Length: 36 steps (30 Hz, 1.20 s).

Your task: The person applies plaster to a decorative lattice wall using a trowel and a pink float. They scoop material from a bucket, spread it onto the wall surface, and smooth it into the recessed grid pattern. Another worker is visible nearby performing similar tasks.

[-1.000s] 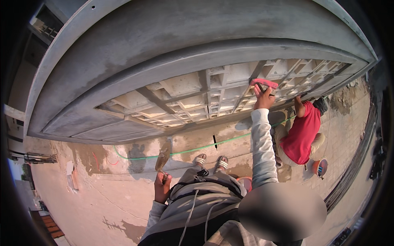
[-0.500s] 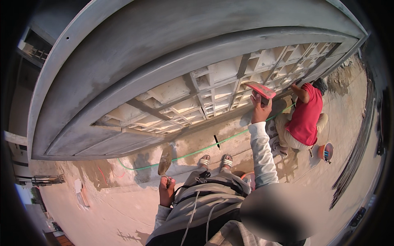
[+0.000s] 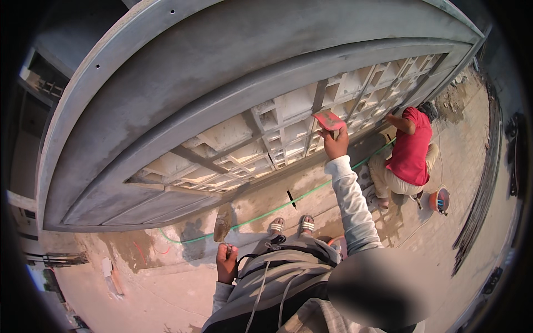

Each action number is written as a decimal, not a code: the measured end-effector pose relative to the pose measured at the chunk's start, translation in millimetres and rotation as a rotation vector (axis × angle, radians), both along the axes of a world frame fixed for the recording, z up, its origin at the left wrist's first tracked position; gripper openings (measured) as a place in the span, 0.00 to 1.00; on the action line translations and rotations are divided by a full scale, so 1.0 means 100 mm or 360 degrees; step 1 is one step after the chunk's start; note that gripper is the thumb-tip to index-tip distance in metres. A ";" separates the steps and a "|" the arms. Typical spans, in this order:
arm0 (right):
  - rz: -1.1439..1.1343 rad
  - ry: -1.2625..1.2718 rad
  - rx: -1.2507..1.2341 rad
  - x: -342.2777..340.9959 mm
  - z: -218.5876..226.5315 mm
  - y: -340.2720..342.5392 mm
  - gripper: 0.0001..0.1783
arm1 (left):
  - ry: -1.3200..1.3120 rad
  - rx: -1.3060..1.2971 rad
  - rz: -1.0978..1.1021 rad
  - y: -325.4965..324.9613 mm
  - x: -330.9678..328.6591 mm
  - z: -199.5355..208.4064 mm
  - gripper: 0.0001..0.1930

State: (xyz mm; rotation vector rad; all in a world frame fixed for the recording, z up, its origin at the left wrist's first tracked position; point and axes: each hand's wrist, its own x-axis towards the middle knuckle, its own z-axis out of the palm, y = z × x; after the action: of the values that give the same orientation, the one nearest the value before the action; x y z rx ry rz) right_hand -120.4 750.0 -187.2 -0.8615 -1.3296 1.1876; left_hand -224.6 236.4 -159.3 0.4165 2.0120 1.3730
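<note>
Two hand tools are in your hands, in front of a pale lattice [image 3: 288, 123] set into a large grey panel [image 3: 233, 66]. Over the past second the red float [image 3: 329, 120] has turned, so its broad, grey-smeared face now shows; it is right of the lattice's middle, overlapping it in view. That suggests it is not lying flat to the lattice, though whether they touch, you cannot tell from here. Your right hand [image 3: 336, 145] has its grip pinching the float's near edge. Your left hand [image 3: 226, 263] has its grip closed around a trowel [image 3: 222, 223], its blade pointing toward the lattice's left half.

Between the lattice and your sandals [image 3: 277, 226] runs a green hose [image 3: 261, 216], a possible snag for your feet. A crouching co-worker [image 3: 411, 147] in red takes up room near the lattice's right end. Farther out from that end are an orange bucket [image 3: 433, 200] and long dark rods [image 3: 478, 194].
</note>
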 end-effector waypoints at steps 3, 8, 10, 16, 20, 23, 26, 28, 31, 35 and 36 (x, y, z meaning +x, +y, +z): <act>0.0208 0.0327 -0.0218 -0.07 0.33 -0.05 0.18 | 0.0010 0.0054 -0.0005 -0.02 -0.03 -0.10 0.07; 0.0258 0.0462 -0.0218 -0.05 0.37 0.02 0.17 | 0.0027 0.0096 -0.0016 -0.03 -0.09 -0.23 0.07; 0.0262 0.0505 -0.0203 -0.05 0.39 0.03 0.17 | 0.0054 0.0076 -0.0019 -0.03 -0.10 -0.24 0.08; 0.0238 0.0513 -0.0260 -0.05 0.62 0.03 0.17 | 0.0122 0.0043 -0.0032 -0.08 -0.12 -0.28 0.09; 0.0221 0.0505 -0.0185 -0.01 0.84 0.06 0.18 | 0.0131 0.0057 -0.0034 -0.09 -0.13 -0.28 0.09; 0.0197 0.0563 -0.0141 0.04 1.00 0.09 0.19 | 0.0126 0.0038 -0.0051 -0.06 -0.14 -0.22 0.09; 0.0177 0.0664 -0.0108 0.10 1.34 -0.07 0.19 | 0.0148 0.0060 -0.0064 -0.09 -0.12 -0.24 0.08; 0.0147 0.0574 -0.0103 0.18 1.39 -0.14 0.20 | 0.0089 0.0072 -0.0026 -0.08 -0.10 -0.24 0.08; 0.0074 0.0490 -0.0301 0.25 1.21 -0.14 0.17 | 0.0075 0.0050 -0.0031 -0.11 -0.09 -0.27 0.08; 0.0090 0.0575 -0.0646 0.23 0.82 0.13 0.12 | 0.0065 0.0009 -0.0071 -0.07 -0.07 -0.17 0.08; 0.0121 0.0582 -0.0680 0.22 0.79 0.18 0.12 | 0.0067 0.0007 -0.0066 -0.06 -0.07 -0.14 0.08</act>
State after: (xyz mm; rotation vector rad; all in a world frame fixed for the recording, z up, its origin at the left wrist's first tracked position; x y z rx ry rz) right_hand -98.2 767.9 -107.9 -0.8427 -0.8299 1.6354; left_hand -231.1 230.0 -173.8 0.4902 2.0234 1.3536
